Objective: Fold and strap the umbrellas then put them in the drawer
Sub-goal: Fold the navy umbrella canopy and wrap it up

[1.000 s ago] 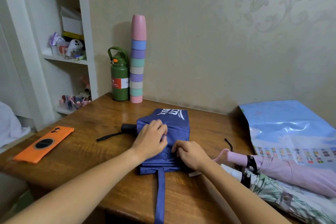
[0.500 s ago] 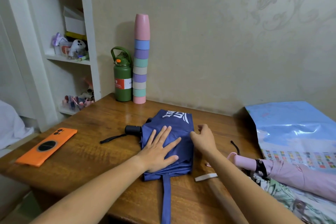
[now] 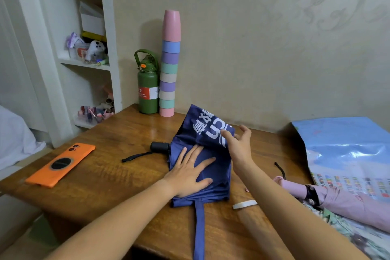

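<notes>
A blue umbrella [image 3: 213, 167] with white lettering lies collapsed on the wooden table [image 3: 109, 175], its black handle [image 3: 159, 147] pointing left and its blue strap [image 3: 199, 230] hanging over the front edge. My left hand [image 3: 190, 172] presses flat on the folded fabric. My right hand [image 3: 237, 144] pinches the lettered flap at its right edge and lifts it off the table. A pink umbrella [image 3: 337, 200] and a floral umbrella [image 3: 354, 236] lie folded at the right.
An orange phone [image 3: 61, 163] lies at the table's left. A green bottle [image 3: 148, 88] and a tall stack of pastel cups [image 3: 169, 65] stand by the wall. A blue plastic bag [image 3: 346, 150] lies at the right. White shelves [image 3: 84, 63] stand at the left.
My left hand went from gripping to pressing flat on the fabric. My right hand moved from the near fold up to the far right edge and has lifted the lettered flap.
</notes>
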The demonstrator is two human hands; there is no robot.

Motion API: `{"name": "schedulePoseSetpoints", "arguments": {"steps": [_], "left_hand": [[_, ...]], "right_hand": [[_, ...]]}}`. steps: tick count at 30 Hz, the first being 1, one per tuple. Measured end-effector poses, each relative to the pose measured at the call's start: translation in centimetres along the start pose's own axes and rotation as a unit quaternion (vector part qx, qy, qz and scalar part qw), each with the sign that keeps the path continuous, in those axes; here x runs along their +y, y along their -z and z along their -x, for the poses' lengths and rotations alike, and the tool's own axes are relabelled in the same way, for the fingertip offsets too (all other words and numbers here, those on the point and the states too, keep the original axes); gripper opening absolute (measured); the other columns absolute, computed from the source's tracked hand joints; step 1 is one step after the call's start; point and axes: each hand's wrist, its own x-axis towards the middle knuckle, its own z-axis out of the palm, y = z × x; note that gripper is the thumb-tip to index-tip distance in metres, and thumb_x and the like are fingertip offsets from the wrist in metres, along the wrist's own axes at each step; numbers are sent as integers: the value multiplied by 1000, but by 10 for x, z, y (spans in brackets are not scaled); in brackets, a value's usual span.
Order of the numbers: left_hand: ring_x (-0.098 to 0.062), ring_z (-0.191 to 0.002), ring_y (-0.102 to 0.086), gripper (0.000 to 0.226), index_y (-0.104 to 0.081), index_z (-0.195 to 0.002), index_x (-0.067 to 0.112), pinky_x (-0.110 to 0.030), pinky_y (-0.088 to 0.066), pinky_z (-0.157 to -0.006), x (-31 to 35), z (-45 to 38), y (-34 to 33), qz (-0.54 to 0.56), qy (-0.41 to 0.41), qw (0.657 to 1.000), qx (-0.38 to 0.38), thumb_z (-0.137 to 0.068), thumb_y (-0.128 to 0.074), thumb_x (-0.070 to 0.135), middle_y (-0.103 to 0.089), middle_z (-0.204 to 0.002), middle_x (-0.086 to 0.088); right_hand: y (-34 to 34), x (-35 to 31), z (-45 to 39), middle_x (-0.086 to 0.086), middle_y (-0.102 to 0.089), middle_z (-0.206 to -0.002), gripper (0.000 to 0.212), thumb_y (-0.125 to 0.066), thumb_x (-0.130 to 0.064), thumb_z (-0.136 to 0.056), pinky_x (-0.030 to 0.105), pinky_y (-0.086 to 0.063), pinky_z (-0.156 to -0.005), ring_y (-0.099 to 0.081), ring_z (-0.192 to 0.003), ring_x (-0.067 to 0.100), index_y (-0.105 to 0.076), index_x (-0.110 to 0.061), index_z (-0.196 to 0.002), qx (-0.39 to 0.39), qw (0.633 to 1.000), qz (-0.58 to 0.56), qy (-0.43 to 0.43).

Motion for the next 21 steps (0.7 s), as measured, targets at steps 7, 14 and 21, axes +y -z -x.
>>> {"name": "schedulePoseSetpoints", "arguments": {"steps": [7,14,21], "left_hand": [[-12,-152,-19,66,-31,-156,29,-34,-3,-129,-4,0,5,194,18,975,110,-99,-51,53,-30,-160,4],[-16,-116,-68,36,-44,-108,16,-31,-49,-105,-14,-10,15,649,146,710,230,-104,-41,52,-70,-122,-16],[-27,-96,-75,35,-46,-130,18,-27,-55,-88,-23,-21,42,660,205,685,231,-113,-27,41,-71,-112,-27]], "right_hand": [[15,3,12,-15,-68,-110,40,-80,-16,-85,21,-52,-83,-64,-100,2,-62,-28,-118,-33,975,169,141],[34,5,30,-1,-65,-75,11,-76,-16,-89,17,-40,-60,-51,-64,2,-69,-24,-86,-39,956,224,187],[49,8,41,-7,-58,-76,26,-74,-1,-83,13,-41,-67,-55,-72,7,-71,-26,-85,-98,921,277,255]]}}
